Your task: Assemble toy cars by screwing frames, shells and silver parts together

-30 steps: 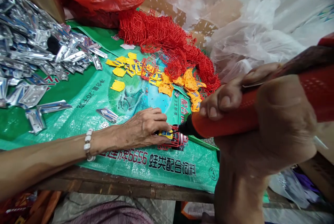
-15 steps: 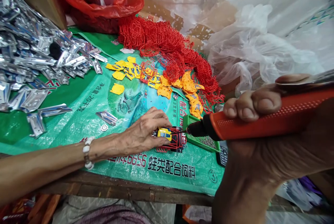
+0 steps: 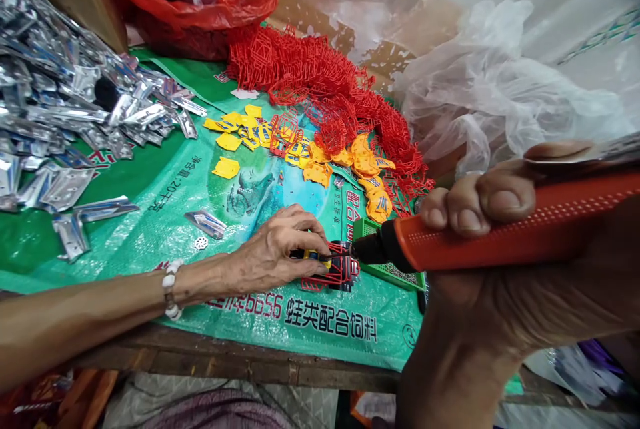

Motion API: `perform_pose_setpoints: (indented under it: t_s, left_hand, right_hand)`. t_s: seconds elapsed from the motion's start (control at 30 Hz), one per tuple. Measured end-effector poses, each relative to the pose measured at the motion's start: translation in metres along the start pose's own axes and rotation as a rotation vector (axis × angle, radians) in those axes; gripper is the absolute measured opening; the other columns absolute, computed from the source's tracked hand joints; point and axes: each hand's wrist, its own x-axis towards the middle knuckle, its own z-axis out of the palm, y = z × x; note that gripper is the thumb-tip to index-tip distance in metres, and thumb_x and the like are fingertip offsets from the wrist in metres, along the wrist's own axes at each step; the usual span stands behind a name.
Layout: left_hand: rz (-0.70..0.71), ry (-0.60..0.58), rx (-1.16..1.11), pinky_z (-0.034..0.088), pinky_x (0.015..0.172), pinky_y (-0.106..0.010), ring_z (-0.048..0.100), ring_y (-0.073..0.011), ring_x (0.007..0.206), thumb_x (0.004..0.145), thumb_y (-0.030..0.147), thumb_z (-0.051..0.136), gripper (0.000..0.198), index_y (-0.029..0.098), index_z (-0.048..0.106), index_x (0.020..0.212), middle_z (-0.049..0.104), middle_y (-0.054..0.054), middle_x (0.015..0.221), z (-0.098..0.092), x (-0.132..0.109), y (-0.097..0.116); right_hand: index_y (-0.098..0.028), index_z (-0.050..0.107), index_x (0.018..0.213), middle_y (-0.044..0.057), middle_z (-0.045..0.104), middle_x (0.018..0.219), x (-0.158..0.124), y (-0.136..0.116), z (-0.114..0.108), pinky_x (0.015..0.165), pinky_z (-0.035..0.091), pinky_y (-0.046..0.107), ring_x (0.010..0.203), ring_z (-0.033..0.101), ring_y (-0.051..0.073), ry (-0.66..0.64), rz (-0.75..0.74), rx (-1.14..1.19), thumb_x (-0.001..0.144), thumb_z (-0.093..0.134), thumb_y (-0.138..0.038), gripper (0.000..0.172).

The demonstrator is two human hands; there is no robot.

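My left hand (image 3: pixel 280 249) is closed around a small toy car (image 3: pixel 341 267) with a red cage frame, dark wheels and a yellow part, pressed down on the green sheet. In my right hand (image 3: pixel 480 215) is an orange electric screwdriver (image 3: pixel 515 225), held level with its black nose toward the left. Its thin bit reaches over the car to the fingers of my left hand; the exact contact point is hidden. Just behind the car and partly under the screwdriver stands a green tray (image 3: pixel 369 225) of small screws.
A heap of red plastic frames (image 3: pixel 320 75) lies behind yellow and orange body pieces (image 3: pixel 300 152). Shiny silver parts (image 3: pixel 70 109) pile up at left. A red plastic bag (image 3: pixel 195 9) and clear plastic sheeting (image 3: pixel 465 89) are at the back. The wooden table edge (image 3: pixel 225 362) runs in front.
The screwdriver has shifted slightly left, its bit moving farther over the toy car. My left fingers now cover more of the yellow part.
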Motion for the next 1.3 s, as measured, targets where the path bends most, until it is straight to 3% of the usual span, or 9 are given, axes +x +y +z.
perform_pose_setpoints:
  t_s: [0.17,0.4,0.57,0.73,0.9,1.03,1.17,1.3]
  left_hand:
    - [0.001,-0.003,-0.013,0.043,0.089,-0.036,0.06,-0.0198,0.093,0.086,0.025,0.072,0.015,0.013,0.071,0.095,0.071,-0.007,0.096,-0.001,0.0,-0.001]
    - [-0.014,-0.004,-0.027,0.042,0.087,-0.036,0.06,-0.0196,0.091,0.087,0.029,0.07,0.018,0.014,0.07,0.097,0.071,-0.006,0.094,-0.001,0.001,-0.001]
    - [-0.005,-0.012,-0.018,0.042,0.088,-0.035,0.059,-0.0195,0.094,0.088,0.028,0.069,0.024,0.014,0.069,0.107,0.07,-0.006,0.096,-0.002,0.001,0.001]
    - [-0.02,-0.043,0.014,0.042,0.088,-0.036,0.057,-0.0198,0.097,0.091,0.029,0.066,0.018,0.021,0.073,0.104,0.071,-0.005,0.103,-0.003,-0.001,0.0]
    - [-0.033,-0.072,0.05,0.04,0.088,-0.038,0.056,-0.0211,0.097,0.091,0.03,0.065,0.016,0.023,0.075,0.101,0.072,-0.005,0.105,-0.005,0.0,-0.001]
    - [-0.049,-0.065,0.056,0.04,0.088,-0.038,0.055,-0.0213,0.098,0.09,0.029,0.066,0.015,0.023,0.076,0.1,0.072,-0.004,0.103,-0.005,0.001,0.001]
    - [-0.037,-0.025,0.003,0.041,0.088,-0.036,0.056,-0.0197,0.096,0.091,0.026,0.066,0.013,0.021,0.077,0.094,0.072,-0.004,0.1,-0.005,0.001,0.001]
    - [-0.064,0.027,-0.112,0.042,0.088,-0.034,0.057,-0.0186,0.095,0.091,0.027,0.063,0.015,0.022,0.078,0.09,0.072,-0.004,0.097,-0.011,0.005,0.002]
  right_hand:
    - [-0.019,0.066,0.08,-0.009,0.053,0.052,0.0,0.0,-0.007,0.039,0.038,0.027,0.04,0.046,0.008,0.003,0.003,0.002,0.069,0.073,-0.041,0.025]
    - [-0.022,0.069,0.076,-0.008,0.052,0.051,0.007,-0.001,-0.021,0.04,0.035,0.025,0.039,0.044,0.008,-0.021,0.035,0.065,0.08,0.061,-0.043,0.023]
    - [-0.022,0.069,0.075,-0.007,0.052,0.049,0.005,0.0,-0.019,0.039,0.034,0.028,0.038,0.042,0.01,-0.02,0.022,0.039,0.08,0.059,-0.05,0.03]
    - [-0.021,0.069,0.078,-0.007,0.053,0.051,0.003,0.004,-0.015,0.038,0.033,0.029,0.038,0.042,0.01,-0.05,-0.019,0.044,0.08,0.058,-0.046,0.028]
    - [-0.02,0.069,0.079,-0.006,0.054,0.052,0.003,0.004,-0.015,0.041,0.037,0.03,0.04,0.046,0.011,-0.088,0.033,0.029,0.081,0.061,-0.044,0.025]
    - [-0.022,0.069,0.078,-0.007,0.052,0.051,0.003,0.004,-0.016,0.04,0.036,0.03,0.039,0.046,0.01,-0.06,0.022,0.021,0.084,0.057,-0.044,0.026]
    - [-0.025,0.071,0.081,-0.006,0.052,0.055,0.003,0.001,-0.015,0.042,0.041,0.03,0.042,0.049,0.01,-0.1,0.027,0.047,0.091,0.043,-0.05,0.039]
    - [-0.02,0.068,0.076,-0.003,0.048,0.055,0.003,-0.006,-0.004,0.041,0.039,0.028,0.042,0.046,0.009,-0.013,0.0,0.076,0.099,0.006,-0.046,0.071]
